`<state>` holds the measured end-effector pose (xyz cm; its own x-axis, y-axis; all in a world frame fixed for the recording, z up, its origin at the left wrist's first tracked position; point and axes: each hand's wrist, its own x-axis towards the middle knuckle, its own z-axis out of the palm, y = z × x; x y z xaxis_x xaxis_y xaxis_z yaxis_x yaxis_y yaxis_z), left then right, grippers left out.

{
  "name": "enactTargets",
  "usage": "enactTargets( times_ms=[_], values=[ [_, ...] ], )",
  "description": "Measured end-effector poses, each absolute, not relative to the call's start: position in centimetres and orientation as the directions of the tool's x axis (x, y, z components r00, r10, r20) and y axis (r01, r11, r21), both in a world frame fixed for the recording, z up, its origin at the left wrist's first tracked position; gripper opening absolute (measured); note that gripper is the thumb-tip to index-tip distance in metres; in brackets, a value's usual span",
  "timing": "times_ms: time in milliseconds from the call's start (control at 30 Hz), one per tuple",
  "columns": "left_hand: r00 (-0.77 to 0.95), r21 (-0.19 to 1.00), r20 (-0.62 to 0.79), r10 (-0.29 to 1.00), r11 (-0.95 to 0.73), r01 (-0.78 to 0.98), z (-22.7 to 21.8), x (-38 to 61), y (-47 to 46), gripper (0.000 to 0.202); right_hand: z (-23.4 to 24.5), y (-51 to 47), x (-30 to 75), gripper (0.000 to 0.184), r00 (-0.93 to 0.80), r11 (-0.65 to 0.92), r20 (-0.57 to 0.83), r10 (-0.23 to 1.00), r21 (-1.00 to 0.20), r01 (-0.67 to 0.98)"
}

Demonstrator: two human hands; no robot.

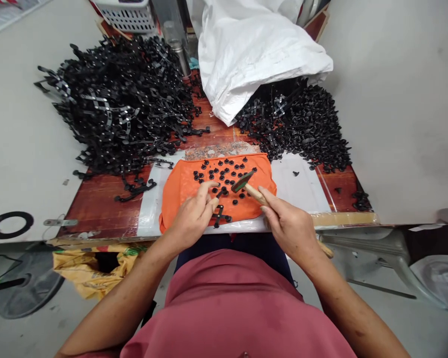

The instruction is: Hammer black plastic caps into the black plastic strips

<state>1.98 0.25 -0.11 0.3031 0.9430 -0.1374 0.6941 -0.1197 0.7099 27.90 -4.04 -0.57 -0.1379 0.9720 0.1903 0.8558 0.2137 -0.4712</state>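
a hammer with a dark, narrow head (243,182) and a pale wooden handle is gripped in the right hand (293,223), its head tilted above an orange cloth (173,191). small black round pieces (235,202), each with a short stud, are scattered over the cloth, well spread and mostly stud-up. at the fingertips of the left hand (194,214) is a black jointed strip (219,215), its crossed links reaching toward the cloth's near edge.

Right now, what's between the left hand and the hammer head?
The head view shows small black pieces on the orange cloth between the left hand and the hammer head.
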Motion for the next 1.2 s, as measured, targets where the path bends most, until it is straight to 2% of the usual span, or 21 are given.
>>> enactTargets(
  times_ms=[100,167,233,300,400,467,533,567,633,700,733,800,867,967,1033,1100,1200],
  values=[
    [0.353,0.871,-0.134,0.926,-0.060,0.488,0.6,1.3,-0.4,0.045,-0.6,-4.6,27.6,0.041,-0.063,0.159,0.155,0.986,-0.750,0.642],
    [0.329,0.927,-0.149,0.932,0.016,0.374,0.5,1.5,-0.8,0.041,-0.3,-5.0,26.8,0.028,-0.061,0.111,0.093,0.994,-0.862,0.494],
    [0.267,0.958,-0.177,0.947,0.104,0.267,-0.1,2.4,-1.3,0.037,-0.1,-5.3,25.5,0.015,-0.070,0.052,0.027,0.997,-0.923,0.381],
    [0.216,0.972,-0.192,0.957,0.155,0.177,-0.8,3.4,-1.9,0.033,-0.1,-5.5,24.2,0.015,-0.073,0.012,-0.011,0.997,-0.951,0.309],
    [0.226,0.978,-0.197,0.954,0.174,0.115,-1.3,4.3,-2.8,0.032,-0.6,-5.5,22.8,0.016,-0.036,0.015,0.004,0.999,-0.950,0.312],
    [0.273,0.966,-0.216,0.937,0.166,0.196,-0.9,4.1,-3.3,0.035,-0.8,-5.3,22.7,0.011,-0.016,0.014,0.009,1.000,-0.943,0.333],
    [0.260,0.914,-0.192,0.946,0.076,0.399,0.1,3.2,-3.7,0.036,-0.6,-5.1,23.2,0.011,-0.008,-0.008,-0.012,1.000,-0.946,0.324],
    [0.226,0.852,-0.135,0.965,-0.003,0.523,0.6,2.7,-3.9,0.035,-0.4,-5.0,23.4,0.011,-0.007,-0.025,-0.028,1.000,-0.952,0.304],
    [0.186,0.670,0.066,0.980,-0.182,0.720,1.6,1.9,-4.2,0.033,0.1,-4.9,23.9,0.011,-0.039,-0.073,-0.084,0.996,-0.970,0.232],
    [0.301,0.532,0.201,0.932,-0.361,0.766,1.9,1.8,-4.5,0.035,0.5,-4.9,24.0,0.013,-0.114,-0.131,-0.147,0.983,-0.981,0.140],
    [0.393,0.517,0.200,0.898,-0.437,0.736,1.8,2.0,-4.6,0.037,0.6,-4.9,23.9,0.014,-0.150,-0.157,-0.171,0.974,-0.983,0.098],
    [0.539,0.587,0.109,0.835,-0.492,0.643,1.1,2.8,-4.6,0.040,0.6,-4.9,23.6,0.016,-0.176,-0.195,-0.200,0.964,-0.980,0.043],
    [0.555,0.687,-0.015,0.832,-0.395,0.610,0.4,3.4,-4.4,0.041,0.4,-5.0,23.5,0.020,-0.166,-0.212,-0.212,0.963,-0.977,0.016],
    [0.398,0.737,-0.121,0.909,-0.186,0.650,-0.1,3.6,-3.3,0.036,-0.2,-5.3,24.6,0.025,-0.128,-0.154,-0.164,0.978,-0.985,0.083],
    [0.293,0.716,-0.132,0.947,-0.113,0.689,-0.1,3.3,-2.1,0.032,-0.8,-5.9,26.1,0.022,-0.059,-0.056,-0.073,0.996,-0.967,0.250],
    [0.259,0.705,-0.138,0.956,-0.089,0.704,-0.1,3.1,-0.9,0.030,-1.6,-7.0,27.8,0.021,-0.007,0.002,-0.001,1.000,-0.883,0.470],
    [0.277,0.725,-0.179,0.944,-0.063,0.686,-0.2,3.1,0.5,0.028,-2.9,-8.8,29.6,0.033,-0.021,0.022,0.011,1.000,-0.733,0.680]
  ],
)
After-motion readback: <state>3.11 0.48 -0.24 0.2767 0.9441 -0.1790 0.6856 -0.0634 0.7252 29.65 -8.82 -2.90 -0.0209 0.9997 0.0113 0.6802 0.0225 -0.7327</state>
